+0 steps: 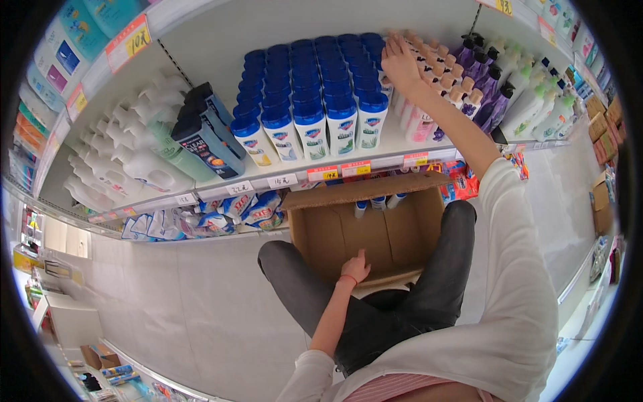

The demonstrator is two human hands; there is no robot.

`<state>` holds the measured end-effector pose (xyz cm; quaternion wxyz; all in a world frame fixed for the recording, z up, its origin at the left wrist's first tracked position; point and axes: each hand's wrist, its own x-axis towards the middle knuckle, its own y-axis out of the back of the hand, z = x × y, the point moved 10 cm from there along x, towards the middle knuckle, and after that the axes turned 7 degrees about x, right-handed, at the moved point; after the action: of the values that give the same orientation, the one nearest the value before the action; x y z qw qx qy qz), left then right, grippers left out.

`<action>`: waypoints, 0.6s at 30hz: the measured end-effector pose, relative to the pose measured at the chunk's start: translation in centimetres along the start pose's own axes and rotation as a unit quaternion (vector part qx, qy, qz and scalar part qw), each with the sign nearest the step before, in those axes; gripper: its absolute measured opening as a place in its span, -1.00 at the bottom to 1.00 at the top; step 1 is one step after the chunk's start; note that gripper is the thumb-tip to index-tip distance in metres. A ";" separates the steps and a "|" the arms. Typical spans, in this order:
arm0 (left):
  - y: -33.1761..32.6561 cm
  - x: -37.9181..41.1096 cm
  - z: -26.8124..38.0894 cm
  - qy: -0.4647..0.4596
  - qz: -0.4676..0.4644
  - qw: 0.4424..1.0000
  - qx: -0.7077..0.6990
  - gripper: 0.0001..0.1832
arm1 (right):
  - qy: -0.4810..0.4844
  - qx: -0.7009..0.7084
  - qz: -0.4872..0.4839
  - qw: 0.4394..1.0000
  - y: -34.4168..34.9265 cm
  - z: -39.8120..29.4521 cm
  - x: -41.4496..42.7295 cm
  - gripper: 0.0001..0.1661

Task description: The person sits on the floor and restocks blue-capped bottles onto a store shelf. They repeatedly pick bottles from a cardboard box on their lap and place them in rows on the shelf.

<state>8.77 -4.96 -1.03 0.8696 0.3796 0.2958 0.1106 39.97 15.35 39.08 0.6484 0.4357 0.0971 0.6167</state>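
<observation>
My right hand point(400, 61) reaches to the back of the shelf point(321, 170), where rows of white body-wash bottles point(341, 133) with dark blue caps meet pink and white bottles point(422, 125) with peach caps. Its fingers cover some bottle tops there, and whether they grip one cannot be told. Below, an opened cardboard box point(316, 236) sits between my knees with its far flap raised. A few white bottles point(378, 203) with blue caps show inside at the far side, partly hidden by the flap. Over the near part of the box, my left hand point(355, 267) is empty, forefinger extended.
White pump bottles point(145, 163) and dark blue CLEAR packs point(208, 145) occupy the shelf's left. Purple pump bottles point(495, 103) and green-capped bottles point(527, 110) stand at right. Bagged detergent point(263, 208) fills the lower shelf. Another shelf edge point(186, 17) curves overhead.
</observation>
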 end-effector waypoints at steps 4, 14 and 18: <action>-0.5 -0.1 -0.8 0.028 -0.013 0.999 -0.011 -0.43 | -0.012 0.129 0.065 0.989 4.7 0.4 -1.6 -0.37; -0.4 -0.2 0.2 0.018 -0.026 1.000 -0.003 -0.44 | 0.117 0.531 -0.611 0.576 -0.8 -11.4 -32.4 -0.25; 0.1 -0.3 0.1 0.019 -0.018 1.000 -0.013 -0.44 | 0.085 0.476 -0.304 0.821 -15.9 -14.3 -32.6 -0.09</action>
<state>8.55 -5.09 -0.82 0.8705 0.3605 0.3180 0.1058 34.63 -4.92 6.18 0.5041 0.5845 0.5608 0.2997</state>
